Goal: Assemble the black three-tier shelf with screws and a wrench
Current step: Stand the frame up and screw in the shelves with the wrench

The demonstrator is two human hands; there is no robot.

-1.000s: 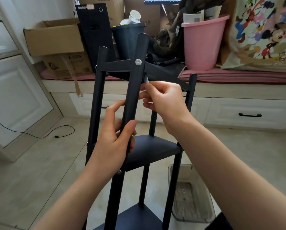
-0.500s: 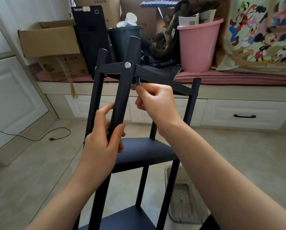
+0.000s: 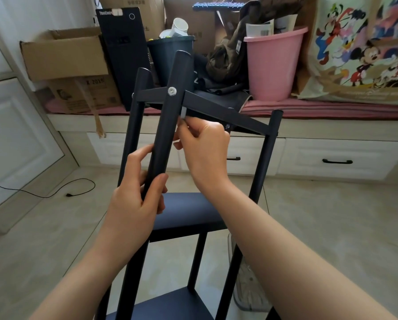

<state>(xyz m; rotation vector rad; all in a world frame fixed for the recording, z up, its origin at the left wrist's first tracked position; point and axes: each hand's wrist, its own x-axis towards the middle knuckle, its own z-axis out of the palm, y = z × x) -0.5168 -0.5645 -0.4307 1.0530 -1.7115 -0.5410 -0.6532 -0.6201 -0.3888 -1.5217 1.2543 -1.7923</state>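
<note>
The black three-tier shelf [image 3: 184, 209] stands upright on the floor in front of me, its top tier at chest height. A silver screw head [image 3: 172, 91] shows on the near leg [image 3: 168, 125] where the top tier joins it. My left hand [image 3: 138, 195] wraps around that near leg below the joint. My right hand [image 3: 202, 146] pinches a small silver wrench [image 3: 183, 113] just behind the leg, under the top tier's edge. The wrench's tip is hidden behind the leg.
A clear plastic tray [image 3: 246, 285] lies on the floor behind the shelf's lower right. A pink bucket [image 3: 271, 65], a dark bin [image 3: 170, 56], a black computer case [image 3: 121, 51] and cardboard boxes [image 3: 64, 54] crowd the bench behind. A black cable [image 3: 55, 192] trails across the floor at left.
The shelf's top and both hands have shifted slightly left and down in view. My right hand has turned a little at the wrench under the top tier; my left hand keeps its grip on the leg.
</note>
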